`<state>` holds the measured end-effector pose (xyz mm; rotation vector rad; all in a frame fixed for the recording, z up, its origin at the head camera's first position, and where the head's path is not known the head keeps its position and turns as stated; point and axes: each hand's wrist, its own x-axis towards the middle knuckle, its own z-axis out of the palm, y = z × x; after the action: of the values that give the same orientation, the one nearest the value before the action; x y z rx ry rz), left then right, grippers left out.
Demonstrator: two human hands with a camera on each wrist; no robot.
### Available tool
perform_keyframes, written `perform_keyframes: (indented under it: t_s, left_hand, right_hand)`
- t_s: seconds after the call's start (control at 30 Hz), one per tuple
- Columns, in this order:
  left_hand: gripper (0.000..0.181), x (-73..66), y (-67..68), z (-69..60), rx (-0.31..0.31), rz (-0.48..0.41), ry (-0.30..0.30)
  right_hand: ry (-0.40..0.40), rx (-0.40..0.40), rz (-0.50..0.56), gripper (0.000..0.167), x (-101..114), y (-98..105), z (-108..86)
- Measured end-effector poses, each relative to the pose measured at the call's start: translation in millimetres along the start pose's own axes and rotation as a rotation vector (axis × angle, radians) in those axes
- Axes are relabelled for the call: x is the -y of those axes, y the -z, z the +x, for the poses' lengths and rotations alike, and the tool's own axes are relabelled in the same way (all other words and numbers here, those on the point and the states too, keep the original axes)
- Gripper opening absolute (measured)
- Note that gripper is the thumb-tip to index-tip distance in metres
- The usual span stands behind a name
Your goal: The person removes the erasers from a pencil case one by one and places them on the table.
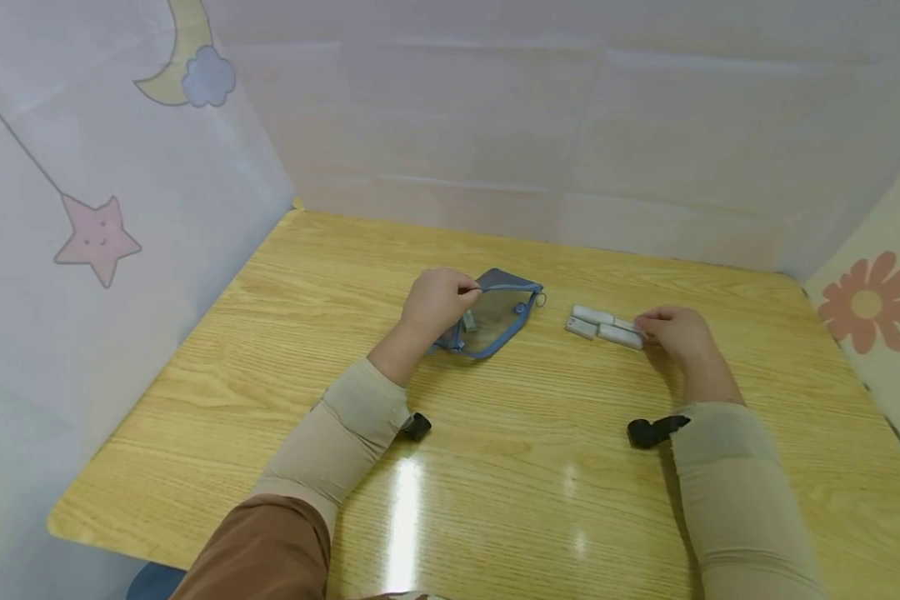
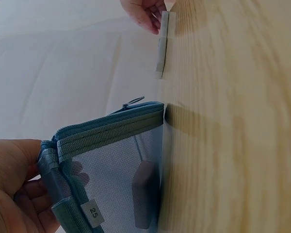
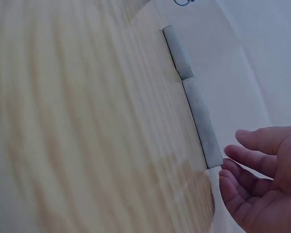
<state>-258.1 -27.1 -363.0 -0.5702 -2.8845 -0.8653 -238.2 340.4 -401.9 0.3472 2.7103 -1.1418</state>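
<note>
My left hand (image 1: 437,302) pinches the rim of a blue mesh zip pouch (image 1: 504,342) between thumb and fingers. The pouch stands on the table with its mouth unzipped, and through the mesh shows a small block (image 2: 144,194). A white label marked 25 (image 2: 92,212) is on its side. To the right lie several small whitish blocks (image 1: 592,315), grouped in two rows. My right hand (image 1: 678,333) is at the right end of this group. In the right wrist view its fingers curve loosely beside the end of the nearest block (image 3: 201,121), the thumb apart from them.
The wood-grain table (image 1: 510,467) meets a pale wall sheet at the back. Decorated side sheets stand left and right, with a pink star (image 1: 99,240) and an orange flower (image 1: 873,300). A black wrist camera (image 1: 417,427) projects from the left sleeve, another (image 1: 654,432) from the right.
</note>
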Motion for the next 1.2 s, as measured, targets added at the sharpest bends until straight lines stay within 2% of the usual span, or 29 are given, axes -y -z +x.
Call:
perform_keyframes:
  t_s: [0.17,0.4,0.8,1.2]
  left_hand:
    - [0.021,-0.1,0.4,0.0,0.002,-0.001,0.003]
    - [0.021,-0.4,1.0,0.4,0.001,0.008,0.004]
    - [0.021,-0.5,1.8,0.7,0.010,-0.001,0.022]
    - [0.021,0.2,2.0,1.6,0.011,-0.010,0.034]
  right_hand:
    - [0.017,-0.057,0.016,0.055,7.4,-0.1,-1.6]
    - [0.044,-0.101,0.020,0.052,24.4,-7.3,-4.9]
    - [0.159,-0.055,0.002,0.042,54.8,-33.3,-10.0]
    - [0.210,-0.023,-0.016,0.039,75.4,-54.4,-6.9]
